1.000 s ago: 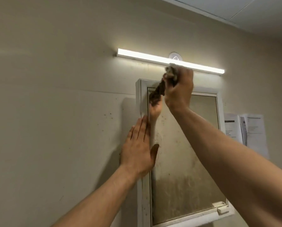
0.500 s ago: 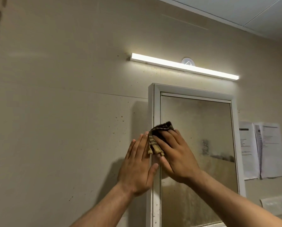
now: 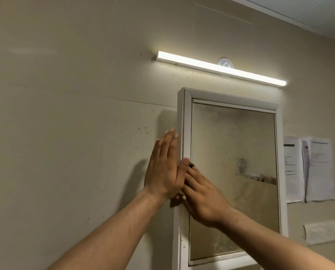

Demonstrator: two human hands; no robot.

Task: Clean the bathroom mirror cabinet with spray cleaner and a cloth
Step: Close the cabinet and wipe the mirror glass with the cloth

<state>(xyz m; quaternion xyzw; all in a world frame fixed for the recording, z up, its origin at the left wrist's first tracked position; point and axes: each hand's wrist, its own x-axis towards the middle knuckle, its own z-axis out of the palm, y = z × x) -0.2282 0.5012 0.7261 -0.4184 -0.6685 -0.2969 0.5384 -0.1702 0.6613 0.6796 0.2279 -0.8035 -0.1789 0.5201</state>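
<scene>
A white-framed mirror cabinet (image 3: 186, 114) hangs on the beige wall; its glass (image 3: 233, 152) is cloudy and stained. My left hand (image 3: 162, 168) lies flat with straight fingers against the cabinet's left side. My right hand (image 3: 201, 197) presses on the left frame edge just below it, fingers spread. Under those fingers sits the dark cloth (image 3: 191, 165), almost wholly hidden, with only a small dark tip showing. No spray bottle is in view.
A lit tube lamp (image 3: 221, 68) runs along the wall above the cabinet. Two paper sheets (image 3: 308, 170) hang to the right, with a white wall plate (image 3: 320, 231) below them. The wall left of the cabinet is speckled with dark spots.
My right hand has wiped from the cabinet's top left corner down the left frame edge to mid-height, and the cloth is now nearly covered. My left hand stays flat on the cabinet's side.
</scene>
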